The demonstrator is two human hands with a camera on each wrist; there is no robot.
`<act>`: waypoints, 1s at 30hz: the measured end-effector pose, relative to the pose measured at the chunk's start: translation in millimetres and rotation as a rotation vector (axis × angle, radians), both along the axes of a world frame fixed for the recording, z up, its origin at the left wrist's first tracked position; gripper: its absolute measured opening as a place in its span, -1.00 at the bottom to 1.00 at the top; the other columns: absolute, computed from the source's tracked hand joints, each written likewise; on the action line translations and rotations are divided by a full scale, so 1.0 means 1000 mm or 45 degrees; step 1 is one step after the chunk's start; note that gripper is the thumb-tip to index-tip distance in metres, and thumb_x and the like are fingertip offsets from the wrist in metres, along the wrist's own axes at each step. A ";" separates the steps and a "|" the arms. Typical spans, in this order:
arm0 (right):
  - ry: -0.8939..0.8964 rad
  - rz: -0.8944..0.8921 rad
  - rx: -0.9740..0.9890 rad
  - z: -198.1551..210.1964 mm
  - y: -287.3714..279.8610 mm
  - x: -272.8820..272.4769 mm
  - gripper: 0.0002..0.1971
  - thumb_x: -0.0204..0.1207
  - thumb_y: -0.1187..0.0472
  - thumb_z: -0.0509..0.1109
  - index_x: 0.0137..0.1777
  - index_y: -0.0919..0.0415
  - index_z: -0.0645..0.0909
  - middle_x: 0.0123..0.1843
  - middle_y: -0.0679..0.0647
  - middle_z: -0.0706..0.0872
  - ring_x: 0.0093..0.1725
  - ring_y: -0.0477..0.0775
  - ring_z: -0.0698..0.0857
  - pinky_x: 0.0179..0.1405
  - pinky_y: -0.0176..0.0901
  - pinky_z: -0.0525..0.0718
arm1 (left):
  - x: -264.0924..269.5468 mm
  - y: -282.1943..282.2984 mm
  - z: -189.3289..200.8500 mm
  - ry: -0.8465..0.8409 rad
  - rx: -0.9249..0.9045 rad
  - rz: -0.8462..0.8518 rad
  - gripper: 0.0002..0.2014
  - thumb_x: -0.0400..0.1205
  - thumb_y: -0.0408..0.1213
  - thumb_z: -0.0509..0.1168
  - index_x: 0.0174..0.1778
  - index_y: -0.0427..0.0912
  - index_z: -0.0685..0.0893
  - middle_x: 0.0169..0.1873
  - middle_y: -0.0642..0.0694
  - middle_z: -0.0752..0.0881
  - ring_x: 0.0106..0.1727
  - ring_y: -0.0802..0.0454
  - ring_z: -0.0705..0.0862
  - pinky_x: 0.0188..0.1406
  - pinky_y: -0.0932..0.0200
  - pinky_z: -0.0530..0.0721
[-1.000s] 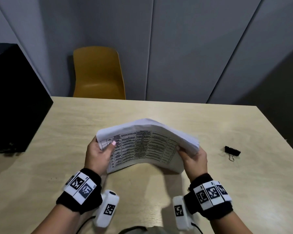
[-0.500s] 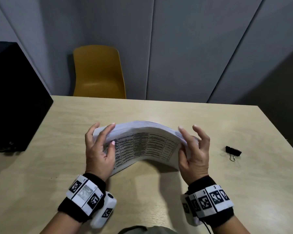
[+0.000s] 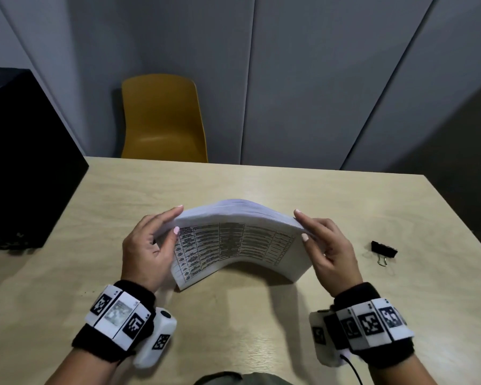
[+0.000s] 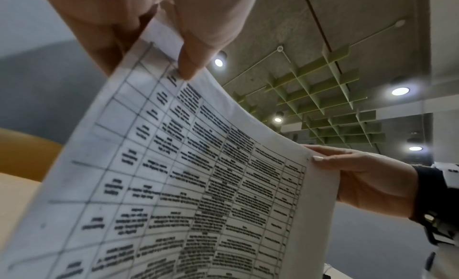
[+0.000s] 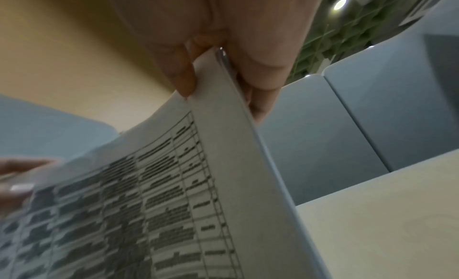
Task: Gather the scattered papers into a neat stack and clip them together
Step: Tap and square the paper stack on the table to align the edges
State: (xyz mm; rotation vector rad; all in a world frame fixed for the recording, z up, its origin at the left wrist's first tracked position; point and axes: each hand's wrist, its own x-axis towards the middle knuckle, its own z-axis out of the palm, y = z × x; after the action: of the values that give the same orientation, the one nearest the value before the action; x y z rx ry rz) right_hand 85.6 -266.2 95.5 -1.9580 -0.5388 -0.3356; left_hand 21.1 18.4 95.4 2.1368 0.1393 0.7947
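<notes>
A stack of white papers (image 3: 233, 243) printed with tables stands on its lower edge on the table (image 3: 261, 329), bowed upward in the middle. My left hand (image 3: 150, 245) holds its left end, thumb on the printed face and fingers behind. My right hand (image 3: 325, 243) holds the right end the same way. In the left wrist view the thumb pinches the papers (image 4: 198, 175) near their top corner, and the right hand (image 4: 367, 177) shows at the far edge. The right wrist view shows the papers (image 5: 198, 185) pinched between thumb and fingers. A black binder clip (image 3: 383, 250) lies on the table to the right of my right hand.
A yellow chair (image 3: 164, 120) stands behind the table's far edge. A large black box (image 3: 20, 162) occupies the table's left side. Grey wall panels rise behind.
The stack has come down from the air onto the table and stands more upright. Both hands have shifted higher along its ends, fingers stretched over the top edge.
</notes>
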 end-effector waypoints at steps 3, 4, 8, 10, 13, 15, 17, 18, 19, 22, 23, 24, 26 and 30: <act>0.008 0.040 0.008 0.005 -0.013 0.007 -0.41 0.40 0.38 0.24 0.09 -0.46 0.61 -0.26 -0.30 0.61 -0.27 -0.27 0.57 -0.21 -0.55 0.45 | 0.000 0.008 0.004 -0.001 -0.068 -0.011 -0.58 0.44 -0.45 0.44 -0.05 0.24 0.67 -0.18 0.45 0.71 -0.20 0.41 0.65 -0.19 0.58 0.60; -0.007 0.026 0.006 0.006 -0.015 0.009 -0.42 0.39 0.38 0.26 0.05 -0.46 0.63 -0.29 -0.25 0.62 -0.32 -0.24 0.56 -0.26 -0.54 0.45 | 0.000 0.010 0.006 0.012 -0.069 -0.010 -0.59 0.43 -0.44 0.46 -0.13 0.27 0.65 -0.19 0.51 0.70 -0.20 0.42 0.66 -0.20 0.59 0.59; 0.004 -0.081 0.078 0.004 -0.016 0.010 -0.45 0.40 0.43 0.43 -0.11 -0.42 0.69 -0.22 -0.33 0.77 -0.27 -0.16 0.69 -0.23 -0.52 0.58 | 0.003 0.015 0.010 0.084 0.055 0.020 -0.65 0.42 -0.39 0.48 -0.31 0.21 0.55 -0.27 0.37 0.70 -0.24 0.34 0.65 -0.36 0.53 0.57; 0.012 -0.132 0.121 0.003 -0.014 0.010 -0.46 0.39 0.46 0.46 -0.16 -0.39 0.69 -0.23 -0.42 0.77 -0.23 -0.26 0.72 -0.19 -0.54 0.60 | 0.002 0.014 0.013 0.082 0.141 -0.014 -0.68 0.45 -0.43 0.44 -0.20 0.14 0.58 -0.29 0.16 0.69 -0.27 0.18 0.64 -0.31 0.35 0.65; 0.063 -0.144 0.168 -0.002 -0.014 0.010 -0.50 0.42 0.46 0.43 0.02 -0.28 0.64 -0.20 -0.21 0.75 -0.22 -0.31 0.67 -0.16 -0.56 0.58 | 0.002 0.008 0.012 0.155 0.347 -0.018 -0.56 0.51 -0.49 0.34 0.29 -0.09 0.60 -0.11 -0.09 0.57 -0.28 0.08 0.54 -0.31 0.25 0.60; 0.150 -0.148 0.137 -0.008 -0.015 0.012 -0.48 0.42 0.46 0.42 0.25 -0.12 0.52 -0.14 -0.13 0.65 -0.25 -0.31 0.60 -0.15 -0.57 0.55 | 0.002 0.004 0.008 0.142 0.357 0.036 -0.53 0.53 -0.53 0.30 0.35 -0.11 0.59 -0.12 -0.11 0.47 -0.30 0.17 0.45 -0.28 0.30 0.51; 0.268 -0.129 0.154 -0.013 -0.017 0.014 -0.45 0.41 0.47 0.42 0.31 -0.04 0.46 -0.12 -0.09 0.62 -0.26 -0.30 0.58 -0.16 -0.57 0.55 | 0.002 0.001 0.005 0.134 0.251 0.064 -0.58 0.54 -0.54 0.28 0.29 -0.10 0.63 -0.03 -0.18 0.47 -0.20 0.12 0.49 -0.14 0.29 0.53; 0.333 -0.095 0.190 -0.015 -0.018 0.014 -0.50 0.40 0.49 0.42 0.23 -0.02 0.50 -0.12 -0.11 0.67 -0.25 -0.30 0.61 -0.18 -0.57 0.56 | 0.002 0.000 0.004 0.160 0.191 0.042 -0.59 0.56 -0.54 0.26 0.28 -0.10 0.63 0.04 -0.22 0.50 -0.12 0.09 0.50 -0.09 0.40 0.51; 0.399 -0.051 0.229 -0.017 -0.017 0.013 -0.57 0.38 0.50 0.44 0.10 -0.01 0.56 -0.17 -0.18 0.72 -0.26 -0.30 0.63 -0.21 -0.56 0.57 | 0.003 -0.001 0.002 0.199 0.138 0.000 -0.60 0.58 -0.53 0.23 0.29 -0.09 0.60 0.09 -0.22 0.52 -0.11 0.09 0.51 -0.14 0.55 0.47; 0.497 0.023 0.257 -0.024 -0.011 0.011 -0.73 0.23 0.43 0.47 -0.20 0.04 0.62 -0.34 -0.28 0.76 -0.34 -0.34 0.64 -0.29 -0.50 0.57 | 0.003 -0.003 0.000 0.222 0.072 -0.097 -0.63 0.59 -0.53 0.20 0.27 -0.12 0.57 0.05 -0.16 0.64 -0.15 0.13 0.59 -0.30 0.53 0.52; 0.498 0.035 0.243 -0.025 -0.009 0.010 -0.72 0.24 0.49 0.46 -0.24 0.06 0.60 -0.36 -0.29 0.74 -0.35 -0.35 0.62 -0.31 -0.50 0.56 | 0.004 -0.004 0.001 0.180 0.069 -0.088 -0.65 0.58 -0.55 0.21 0.23 -0.15 0.60 0.02 -0.16 0.66 -0.14 0.19 0.62 -0.28 0.52 0.53; 0.489 0.035 0.243 -0.024 -0.006 0.009 -0.66 0.28 0.57 0.45 -0.25 0.06 0.59 -0.37 -0.30 0.73 -0.34 -0.35 0.62 -0.30 -0.50 0.55 | 0.003 -0.006 0.002 0.129 0.067 -0.073 -0.66 0.57 -0.57 0.21 0.20 -0.18 0.62 0.01 -0.13 0.67 -0.10 0.27 0.63 -0.25 0.56 0.54; 0.462 0.017 0.286 -0.022 -0.003 0.007 -0.58 0.33 0.66 0.37 -0.21 0.04 0.59 -0.32 -0.39 0.73 -0.28 -0.42 0.64 -0.23 -0.56 0.55 | 0.001 -0.008 0.005 0.040 0.066 -0.036 -0.66 0.54 -0.62 0.22 0.16 -0.22 0.64 -0.02 -0.07 0.65 -0.04 0.50 0.58 -0.14 0.64 0.54; 0.550 -0.035 0.294 -0.031 -0.001 -0.003 -0.64 0.28 0.45 0.53 -0.12 -0.04 0.60 -0.26 -0.45 0.76 -0.20 -0.49 0.67 -0.11 -0.37 0.61 | -0.003 -0.008 -0.003 0.099 -0.058 -0.148 -0.58 0.51 -0.56 0.32 0.13 0.06 0.60 -0.02 0.09 0.69 -0.05 0.24 0.66 -0.10 0.43 0.66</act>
State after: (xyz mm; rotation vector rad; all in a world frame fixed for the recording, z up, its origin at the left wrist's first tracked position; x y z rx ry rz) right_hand 82.4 -266.8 64.5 -1.7444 -0.1828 0.0140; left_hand 17.9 10.7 92.5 2.1125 0.0727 0.6362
